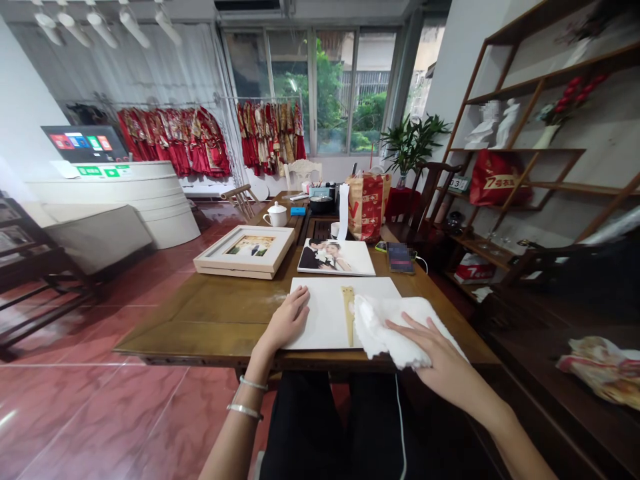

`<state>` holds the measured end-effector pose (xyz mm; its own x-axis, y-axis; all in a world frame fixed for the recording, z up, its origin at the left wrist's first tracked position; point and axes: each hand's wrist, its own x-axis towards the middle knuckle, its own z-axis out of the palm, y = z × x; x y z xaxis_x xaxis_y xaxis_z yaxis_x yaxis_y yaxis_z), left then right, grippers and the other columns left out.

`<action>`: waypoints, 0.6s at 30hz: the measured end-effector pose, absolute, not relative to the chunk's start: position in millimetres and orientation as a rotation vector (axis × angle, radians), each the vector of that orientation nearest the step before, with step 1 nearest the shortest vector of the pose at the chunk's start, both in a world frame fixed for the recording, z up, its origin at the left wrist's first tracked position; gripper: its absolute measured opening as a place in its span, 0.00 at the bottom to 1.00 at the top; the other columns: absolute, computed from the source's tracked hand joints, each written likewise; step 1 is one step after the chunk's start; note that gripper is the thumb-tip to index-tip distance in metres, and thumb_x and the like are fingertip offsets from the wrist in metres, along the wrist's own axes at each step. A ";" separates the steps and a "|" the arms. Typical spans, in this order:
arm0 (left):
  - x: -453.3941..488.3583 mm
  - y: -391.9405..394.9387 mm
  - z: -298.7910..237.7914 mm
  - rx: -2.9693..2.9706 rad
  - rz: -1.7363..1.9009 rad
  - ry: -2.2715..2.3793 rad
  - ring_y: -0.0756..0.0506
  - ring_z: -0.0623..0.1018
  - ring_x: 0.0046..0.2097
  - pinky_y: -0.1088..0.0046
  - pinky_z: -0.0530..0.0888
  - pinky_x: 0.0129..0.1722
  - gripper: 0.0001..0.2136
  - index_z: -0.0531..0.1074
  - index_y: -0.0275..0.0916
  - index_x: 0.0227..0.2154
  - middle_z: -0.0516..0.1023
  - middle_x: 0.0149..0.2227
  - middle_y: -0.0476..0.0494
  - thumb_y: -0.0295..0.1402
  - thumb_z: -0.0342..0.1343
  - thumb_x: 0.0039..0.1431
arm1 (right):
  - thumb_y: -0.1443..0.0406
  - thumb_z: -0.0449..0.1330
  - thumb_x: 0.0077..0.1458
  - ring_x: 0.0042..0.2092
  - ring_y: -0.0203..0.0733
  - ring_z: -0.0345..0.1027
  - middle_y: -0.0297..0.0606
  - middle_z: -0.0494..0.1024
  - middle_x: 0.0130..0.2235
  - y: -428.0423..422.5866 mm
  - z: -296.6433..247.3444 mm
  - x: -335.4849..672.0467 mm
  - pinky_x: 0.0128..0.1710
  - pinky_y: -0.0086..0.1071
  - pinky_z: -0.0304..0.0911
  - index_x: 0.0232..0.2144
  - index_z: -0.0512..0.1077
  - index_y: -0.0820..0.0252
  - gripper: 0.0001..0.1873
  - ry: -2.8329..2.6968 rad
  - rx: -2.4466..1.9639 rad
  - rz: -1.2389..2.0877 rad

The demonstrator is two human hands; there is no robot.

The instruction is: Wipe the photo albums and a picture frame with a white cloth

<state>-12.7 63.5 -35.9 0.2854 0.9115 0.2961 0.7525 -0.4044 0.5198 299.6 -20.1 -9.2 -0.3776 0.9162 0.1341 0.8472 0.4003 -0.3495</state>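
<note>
Left hand: We see the left hand (295, 313) laid flat on the left part of the smooth white rectangular panel (320, 313), two silvery bangles (245, 411) around the wrist. Its grip is spread and holds nothing; we judge that the palm's weight steadies the panel.
Right hand: The right hand (433, 350) rests palm down over the crumpled white soft cloth (373, 330), grip wide, fingers stretched across the folds rather than curled round them. We take the flat pose as a way to spread pressure evenly.
White panel: It lies flat on the brown polished wooden table (200, 327), its near edge close to the table's front, probably for easy reach by both arms. The cloth covers its right part.
Tan tapered strip: The tan tapered strip with an eared top (349, 317) lies lengthwise on the panel between the hands, just beside the cloth. We cannot tell its material.
Cloth: Rumpled and ragged-edged, it looks light and fibrous, and it overhangs the panel's near edge.
Beyond the panel: The glossy white panel with a photo of two people (357, 257) lies just past it, with the deep pale box-like picture frame (240, 272) to its left; we guess both are set back to leave working room.
Right rear: The dark flat phone (401, 257) lies near the photo panel, and the red and tan paper bag (369, 207) stands upright behind, its sides creased.
</note>
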 end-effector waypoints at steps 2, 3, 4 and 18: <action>-12.8 63.2 -35.4 2.283 0.808 1.525 0.43 0.56 0.63 0.63 0.55 0.61 0.21 0.63 0.34 0.54 0.59 0.61 0.38 0.35 0.42 0.60 | 0.75 0.46 0.38 0.63 0.43 0.42 0.31 0.60 0.60 -3.1 -6.9 294.4 0.62 0.49 0.30 0.57 0.58 0.56 0.40 -2.324 -1.587 0.350; -12.8 63.2 -35.1 2.285 0.803 1.529 0.43 0.56 0.63 0.63 0.55 0.61 0.21 0.63 0.33 0.54 0.59 0.61 0.38 0.35 0.42 0.60 | 0.75 0.46 0.38 0.63 0.45 0.42 0.33 0.60 0.60 8.3 -5.5 291.0 0.62 0.50 0.30 0.57 0.59 0.58 0.39 -2.305 -1.616 0.356; -12.7 63.1 -34.9 2.285 0.796 1.532 0.43 0.56 0.63 0.63 0.55 0.61 0.21 0.63 0.33 0.54 0.59 0.61 0.38 0.34 0.42 0.60 | 0.75 0.46 0.39 0.63 0.46 0.42 0.35 0.61 0.60 21.0 -4.0 287.2 0.62 0.51 0.31 0.57 0.59 0.59 0.38 -2.286 -1.646 0.355; -12.7 62.5 -35.1 2.265 0.796 1.541 0.44 0.56 0.63 0.64 0.55 0.61 0.20 0.63 0.35 0.54 0.59 0.61 0.40 0.34 0.42 0.60 | 0.75 0.50 0.43 0.60 0.49 0.52 0.38 0.71 0.52 92.6 2.2 287.4 0.61 0.49 0.35 0.46 0.71 0.55 0.27 -2.326 -1.512 0.326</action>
<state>-12.7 62.5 -35.1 0.2763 0.9194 0.2798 0.7604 -0.3872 0.5214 287.4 92.6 2.2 -0.3713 0.9143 0.1620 0.8345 0.4051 -0.3734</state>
